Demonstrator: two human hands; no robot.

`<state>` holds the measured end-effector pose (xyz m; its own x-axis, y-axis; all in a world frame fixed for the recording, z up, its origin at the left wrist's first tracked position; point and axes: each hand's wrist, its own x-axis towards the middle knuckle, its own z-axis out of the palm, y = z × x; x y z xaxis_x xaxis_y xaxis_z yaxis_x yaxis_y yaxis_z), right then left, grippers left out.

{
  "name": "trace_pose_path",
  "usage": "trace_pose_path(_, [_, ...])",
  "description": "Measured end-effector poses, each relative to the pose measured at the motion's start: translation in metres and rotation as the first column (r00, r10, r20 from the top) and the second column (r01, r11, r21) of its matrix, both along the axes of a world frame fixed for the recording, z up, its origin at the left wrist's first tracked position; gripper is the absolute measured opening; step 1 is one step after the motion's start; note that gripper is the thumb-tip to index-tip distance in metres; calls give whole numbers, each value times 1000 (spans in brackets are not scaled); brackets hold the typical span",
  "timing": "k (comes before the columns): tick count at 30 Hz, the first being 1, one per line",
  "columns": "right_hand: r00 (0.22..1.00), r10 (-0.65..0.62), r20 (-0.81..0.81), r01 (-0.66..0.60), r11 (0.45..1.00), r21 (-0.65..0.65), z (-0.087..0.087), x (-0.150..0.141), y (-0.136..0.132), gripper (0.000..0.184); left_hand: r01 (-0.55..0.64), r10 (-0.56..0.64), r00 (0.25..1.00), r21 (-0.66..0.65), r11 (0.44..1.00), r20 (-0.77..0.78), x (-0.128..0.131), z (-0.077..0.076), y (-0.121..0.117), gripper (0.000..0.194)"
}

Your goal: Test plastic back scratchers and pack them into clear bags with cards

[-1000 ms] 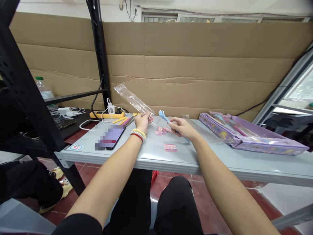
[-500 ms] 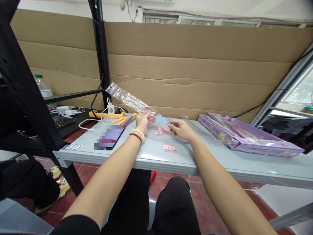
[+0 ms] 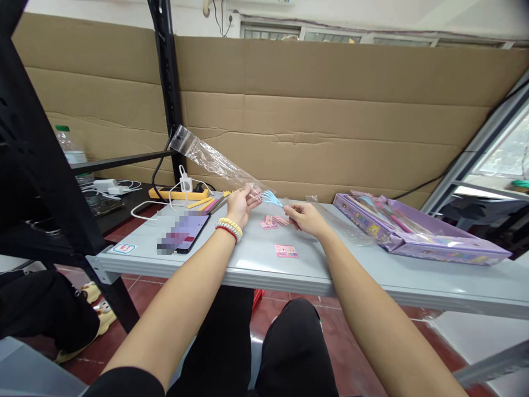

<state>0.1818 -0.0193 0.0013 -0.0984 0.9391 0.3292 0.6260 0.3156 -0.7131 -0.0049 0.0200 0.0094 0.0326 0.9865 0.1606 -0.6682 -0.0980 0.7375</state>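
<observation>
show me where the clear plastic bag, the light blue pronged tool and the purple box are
Clear plastic bag [image 3: 215, 164]: head view, around the middle of its length.
Light blue pronged tool [image 3: 271, 198]: head view, on its prongs.
Purple box [image 3: 446, 252]: head view, on its near side wall.

Hands x2: my L hand [image 3: 240, 207] has 1 clear bag [image 3: 210, 159], my R hand [image 3: 306, 218] has 1 blue pronged tool [image 3: 271, 198]. Pink cards on table [image 3: 243, 260]: 1 single card [image 3: 286, 251] nr front edge, plus small pile [image 3: 269, 223] behind it, 2+ pcs, overlapping, can't get exact no. Phone [image 3: 192, 230] x1, toward L end. Power strip [image 3: 165, 193] x1 by back L corner, w/ 1 white plug [image 3: 185, 183]. Yellow sticks [image 3: 200, 203]: 2 min, nr back edge. Sticker [image 3: 124, 248] x1, front L corner. Purple box [image 3: 446, 254] x1, toward R end; pcs inside overlap, can't count. Bottle [image 3: 73, 155] x1, past L edge.
</observation>
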Motion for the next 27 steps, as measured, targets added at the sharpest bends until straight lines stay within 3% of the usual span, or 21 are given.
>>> trace_pose_path(6, [997,-52,65,44,993,110,0,-5,-1,47,104,-103,993,3,995,-51,2,-1,-3,22])
trace_pose_path(11, [994,-106,-31,110,981,160,-4,-9,2,41,184,-170,967,60,981,-188,12,-5,-11,19])
trace_pose_path(15, [991,-104,-86,119,976,185,-8,-12,3,42,318,-285,890,36,947,-357,18,-9,-16,21])
trace_pose_path(17, [992,-91,-89,105,979,176,-10,-13,3,42,344,-304,884,54,937,-355,19,-10,-15,23])
trace_pose_path(23, [998,-28,-55,36,990,137,-10,-16,0,38,76,-61,991,125,989,-123,14,-10,-1,25])
trace_pose_path(27, [999,37,-21,-38,998,-44,-5,-10,-2,36,-45,48,998,98,994,-32,5,-5,7,22])
